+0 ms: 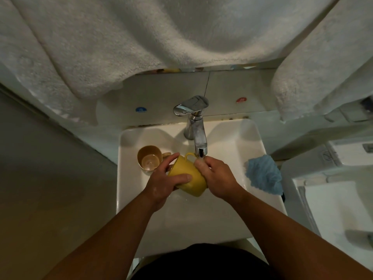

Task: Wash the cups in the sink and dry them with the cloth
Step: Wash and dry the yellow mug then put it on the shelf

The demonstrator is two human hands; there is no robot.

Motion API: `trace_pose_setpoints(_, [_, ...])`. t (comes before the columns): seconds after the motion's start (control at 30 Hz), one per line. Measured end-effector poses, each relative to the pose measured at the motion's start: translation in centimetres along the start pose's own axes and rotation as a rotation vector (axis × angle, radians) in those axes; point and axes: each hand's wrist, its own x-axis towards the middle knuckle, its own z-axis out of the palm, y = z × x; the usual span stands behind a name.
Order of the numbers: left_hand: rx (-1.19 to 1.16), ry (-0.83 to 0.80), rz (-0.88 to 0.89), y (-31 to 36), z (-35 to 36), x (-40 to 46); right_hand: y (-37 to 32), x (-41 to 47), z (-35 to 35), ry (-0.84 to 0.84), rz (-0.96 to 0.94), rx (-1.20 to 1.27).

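**Yellow cup held under the spout**

The left hand (163, 185) wraps the yellow cup (186, 176), thumb across its wall. The right hand (217, 176) pinches the rim by the handle, probably rubbing. The cup lies tilted, mouth toward the tap (196, 126), over the sink (232, 138). A brown cup (149, 159) waits left; the blue cloth (263, 174) lies right.
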Motion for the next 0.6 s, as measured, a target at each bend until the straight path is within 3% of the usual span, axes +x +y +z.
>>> trace_pose_setpoints(0.13, [-0.036, -0.025, -0.042, 0.2, -0.2, 0.0, 0.3, -1.1, -0.2, -0.208, 0.142, 0.448])
trace_pose_setpoints(0.2, [-0.021, -0.041, -0.053, 0.2, 0.0, -0.2, 0.2, -1.4, -0.2, -0.191, 0.189, 0.529])
trace_pose_setpoints(0.3, [0.102, -0.021, -0.031, -0.1, 0.9, -0.3, 0.0, -0.9, 0.2, -0.095, 0.249, 0.443])
trace_pose_setpoints(0.47, [0.388, 0.054, 0.064, -0.3, 2.1, -0.3, -1.6, 0.2, 0.0, 0.018, 0.295, 0.062])
trace_pose_setpoints(0.53, [0.454, 0.07, 0.104, -0.3, 2.1, -0.2, -1.4, 0.4, 0.0, 0.018, 0.19, 0.088])
trace_pose_setpoints(0.6, [0.454, 0.094, 0.126, -0.3, 1.6, 0.0, -0.7, 0.3, 0.1, -0.035, 0.127, 0.267])
